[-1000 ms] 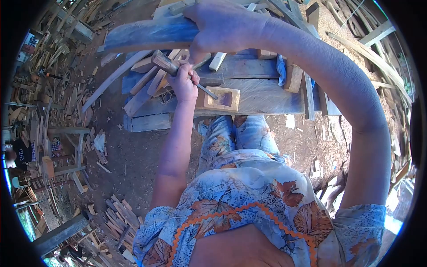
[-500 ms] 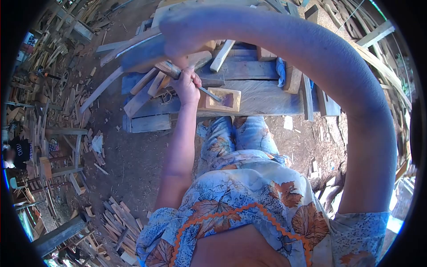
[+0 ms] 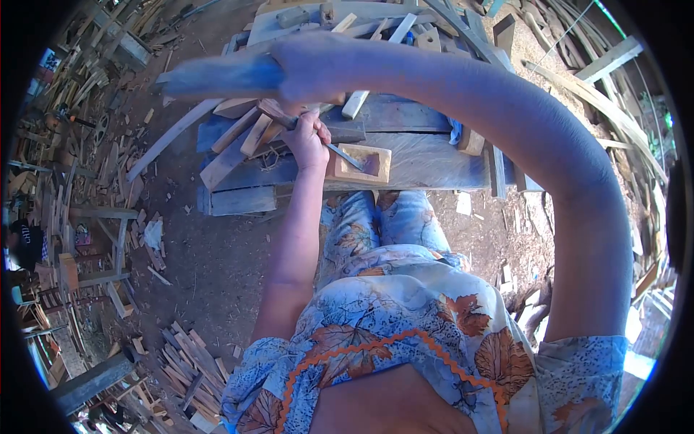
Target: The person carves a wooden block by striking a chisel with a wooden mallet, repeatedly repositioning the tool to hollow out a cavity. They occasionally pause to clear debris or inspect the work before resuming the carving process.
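My left hand [image 3: 309, 142] is wrapped round a chisel [image 3: 345, 156] with a wooden handle. The chisel slants down to the right, its tip inside the hollow of a small pale wooden block [image 3: 386, 168]. This block lies near the front edge of a plank workbench [image 3: 426, 163]. Above and beyond my left hand, my right hand [image 3: 309, 66] is closed on a thick wooden mallet [image 3: 220, 77], smeared by motion. The mallet points left and is apart from the chisel handle's end. My right forearm covers part of the bench.
Several offcuts [image 3: 230, 153] lie on the bench left of the block. More timber [image 3: 394, 36] is spread across its far side. Scrap wood [image 3: 191, 369] is piled on the ground at lower left. A person in a dark shirt [image 3: 27, 246] is at the far left.
The mallet has swung up and left in the view, away from the chisel handle. The chisel tip sits slightly further right in the block's hollow. My left hand keeps its grip.
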`<state>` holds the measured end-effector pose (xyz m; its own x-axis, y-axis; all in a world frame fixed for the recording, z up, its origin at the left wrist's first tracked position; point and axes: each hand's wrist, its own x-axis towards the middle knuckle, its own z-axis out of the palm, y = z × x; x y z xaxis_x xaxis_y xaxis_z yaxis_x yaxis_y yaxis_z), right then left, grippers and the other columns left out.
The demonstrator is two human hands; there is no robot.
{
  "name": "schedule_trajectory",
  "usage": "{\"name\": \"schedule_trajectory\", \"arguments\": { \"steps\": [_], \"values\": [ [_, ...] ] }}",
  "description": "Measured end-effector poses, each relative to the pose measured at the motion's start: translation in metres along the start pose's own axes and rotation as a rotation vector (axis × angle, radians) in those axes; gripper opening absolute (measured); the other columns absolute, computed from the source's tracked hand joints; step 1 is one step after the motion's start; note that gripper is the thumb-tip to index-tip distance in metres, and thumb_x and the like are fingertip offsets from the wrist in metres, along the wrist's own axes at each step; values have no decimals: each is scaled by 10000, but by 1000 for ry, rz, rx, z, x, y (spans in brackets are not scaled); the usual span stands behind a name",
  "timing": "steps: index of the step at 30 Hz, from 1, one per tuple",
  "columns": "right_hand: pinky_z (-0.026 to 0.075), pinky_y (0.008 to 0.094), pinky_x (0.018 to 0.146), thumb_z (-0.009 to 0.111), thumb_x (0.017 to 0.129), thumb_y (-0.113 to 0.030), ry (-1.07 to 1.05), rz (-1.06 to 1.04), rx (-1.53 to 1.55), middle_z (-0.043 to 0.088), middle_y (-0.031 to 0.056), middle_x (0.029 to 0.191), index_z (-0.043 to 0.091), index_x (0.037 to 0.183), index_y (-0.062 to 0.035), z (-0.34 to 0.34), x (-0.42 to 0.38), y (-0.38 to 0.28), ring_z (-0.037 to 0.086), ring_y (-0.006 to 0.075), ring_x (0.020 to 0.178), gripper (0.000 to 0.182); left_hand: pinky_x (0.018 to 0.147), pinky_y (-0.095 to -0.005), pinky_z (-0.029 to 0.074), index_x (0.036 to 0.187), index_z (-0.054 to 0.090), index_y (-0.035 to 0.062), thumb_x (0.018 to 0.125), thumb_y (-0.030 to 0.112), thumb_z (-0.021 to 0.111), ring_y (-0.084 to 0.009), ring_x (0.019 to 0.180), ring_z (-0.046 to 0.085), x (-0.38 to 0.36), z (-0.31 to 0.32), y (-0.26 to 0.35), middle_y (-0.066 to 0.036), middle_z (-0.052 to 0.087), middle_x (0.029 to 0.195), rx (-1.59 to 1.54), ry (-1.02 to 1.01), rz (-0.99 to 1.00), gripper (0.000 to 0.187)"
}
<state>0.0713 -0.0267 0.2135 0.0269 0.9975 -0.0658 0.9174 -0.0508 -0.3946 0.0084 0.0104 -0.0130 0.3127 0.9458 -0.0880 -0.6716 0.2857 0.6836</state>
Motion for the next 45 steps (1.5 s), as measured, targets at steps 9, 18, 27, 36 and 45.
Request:
{"name": "schedule_trajectory", "arguments": {
  "steps": [9, 18, 27, 36, 45],
  "values": [
    [509, 382, 769, 738, 531, -240, -26, 27, -26, 678, 162, 922, 693, 943, -24, -4, -7, -1, 665, 303, 856, 467, 320, -255, 325, 705, 452, 76, 774, 54, 611, -108, 367, 418, 1, -7, -8, 0, 418, 542, -21, 14, -41, 175],
    [514, 385, 707, 718, 528, -215, -135, -65, -199, 667, 178, 860, 665, 944, 12, -5, -19, 5, 661, 322, 815, 478, 322, -258, 325, 659, 452, 82, 772, 72, 642, -114, 362, 411, 0, -10, -19, 2, 423, 518, -47, 86, -103, 222],
    [516, 385, 703, 721, 545, -248, -190, -33, -382, 666, 155, 822, 636, 971, 11, 1, -27, 31, 667, 294, 794, 506, 331, -259, 314, 675, 444, 79, 775, 50, 589, -111, 363, 395, -9, 9, -13, -3, 422, 532, -33, 103, -116, 178],
    [518, 338, 592, 696, 512, -244, 109, -30, -176, 659, 113, 661, 708, 741, -10, -24, -38, 34, 664, 237, 664, 327, 343, -242, 326, 696, 464, 77, 761, 36, 616, -106, 367, 403, 3, 8, 12, -1, 418, 536, 85, -106, 23, 171],
    [516, 371, 653, 707, 563, -255, 170, -114, -23, 657, 175, 719, 680, 867, 5, -32, -40, 21, 661, 293, 733, 401, 342, -242, 338, 712, 482, 58, 765, 30, 616, -112, 364, 414, -9, 15, 12, -11, 432, 527, 207, -194, 95, 147]
  ]
}}
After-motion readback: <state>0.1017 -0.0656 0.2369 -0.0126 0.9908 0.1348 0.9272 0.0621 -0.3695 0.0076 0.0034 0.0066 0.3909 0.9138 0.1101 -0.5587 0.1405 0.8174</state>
